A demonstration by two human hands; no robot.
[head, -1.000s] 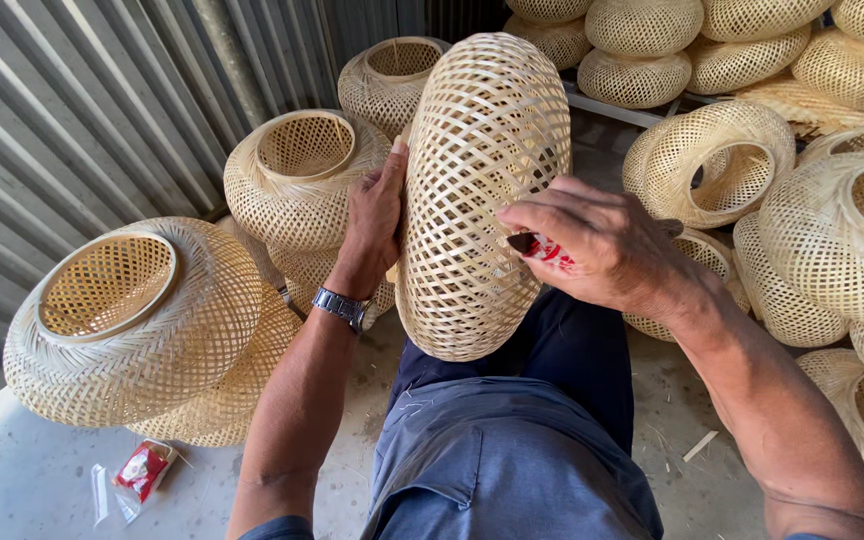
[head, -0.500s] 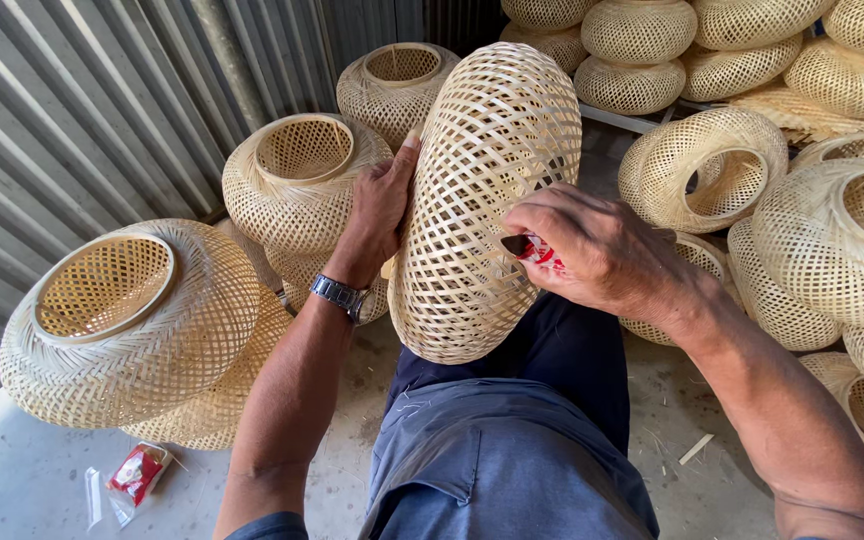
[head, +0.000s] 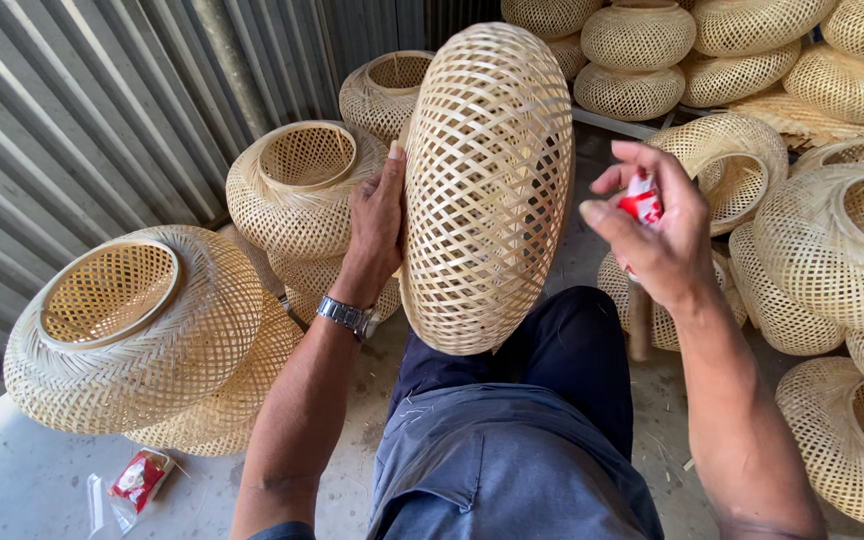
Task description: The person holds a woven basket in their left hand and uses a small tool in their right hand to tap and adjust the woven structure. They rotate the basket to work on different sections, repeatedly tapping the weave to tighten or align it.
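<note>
Since the earlier frame, the right hand has come off the tall oval lattice-woven bamboo lampshade and now hangs just beside its 3 o'clock edge, apart from the weave. Its grip is clenched around a small red and white object, which is too covered by the fingers to tell what it is.

At the shade's 9 o'clock edge, the left hand lies flat against the weave, fingers pointing toward 12 o'clock, grasping the shade and keeping it upright above the lap of the dark blue trousers. A metal wristwatch sits on that wrist.

Toward 9 o'clock of the held shade stands a round woven bamboo shade with an open ringed mouth. Toward 8 o'clock, a larger tilted bamboo shade rests on another one, beside the grey corrugated metal wall. At 7 o'clock, a small red and white packet lies on the concrete floor.

From 12 to 4 o'clock, more bamboo shades are heaped up, among them a stack of closed round woven shades at 1 o'clock and a wide open-mouthed shade at 3 o'clock.
</note>
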